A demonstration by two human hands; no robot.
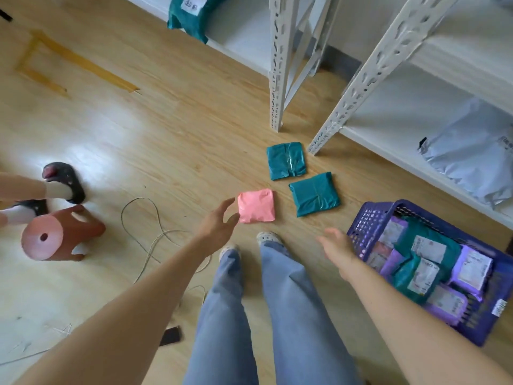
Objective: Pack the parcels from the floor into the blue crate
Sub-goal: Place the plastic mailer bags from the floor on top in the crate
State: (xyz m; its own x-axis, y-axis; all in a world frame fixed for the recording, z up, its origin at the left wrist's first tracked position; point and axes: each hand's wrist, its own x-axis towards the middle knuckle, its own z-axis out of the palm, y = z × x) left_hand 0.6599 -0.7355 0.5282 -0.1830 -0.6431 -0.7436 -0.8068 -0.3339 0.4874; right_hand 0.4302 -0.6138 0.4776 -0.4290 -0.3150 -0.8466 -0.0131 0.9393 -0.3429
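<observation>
I've got the blue crate [366,226] bottom right on the floor [166,134]: purple-blue plastic, lattice walls, open top up. Its long axis runs diag, upper left to lower right in my view. Inside are the packed parcels [424,262], teal + purple, white labels up, lying flat and overlapping.

3 parcels on the floor, all flat, roughly square, so no real long axis:
- far teal parcel [286,161], near the rack [277,79] foot. Glossy wrap, taped seam runs approx top-to-bottom in frame.
- near teal parcel [314,194], just beside the far one, btwn it and the crate. Turned slightly, seam tilted.
- pink parcel [256,205], smallest, left of the near teal one, apart from both. Plain wrap, wrinkled.

left hand [218,225]: fingers spread wide, holding nothing, fingertips at the pink parcel's left edge. Can't tell if there's contact.
right hand [337,247]: blurred, fingers loose and apart, holding nothing, just beside the crate's near-left corner.
</observation>
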